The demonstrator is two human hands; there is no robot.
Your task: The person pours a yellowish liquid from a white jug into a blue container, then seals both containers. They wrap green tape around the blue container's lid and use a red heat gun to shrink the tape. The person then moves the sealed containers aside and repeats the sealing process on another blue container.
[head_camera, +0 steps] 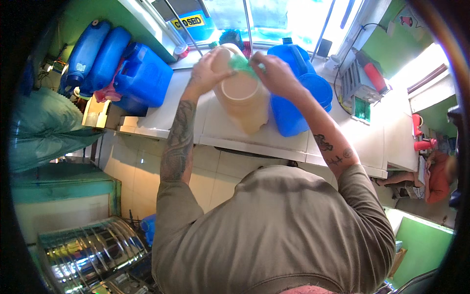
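Observation:
A large translucent beige plastic container (244, 106) stands on the tiled counter (286, 143) before me. At its far end, my left hand (207, 71) rests on its upper left side, thumb stretched inward. My right hand (275, 73) is at the upper right of it, fingers bent around part of a blurred green thing (240, 63), maybe plastic or a cap; its exact kind is unclear. Close by on the right stand a blue plastic jerrycan (290, 121) and a round blue container or lid (315, 88), partly below my right forearm.
Several blue water jugs (147, 73) stand at the left. A barred window (249, 14) lies beyond the counter. At the right are a grey crate-like box (358, 82), a red bottle (374, 75) and a cable. Another person (438, 176) sits at the far right.

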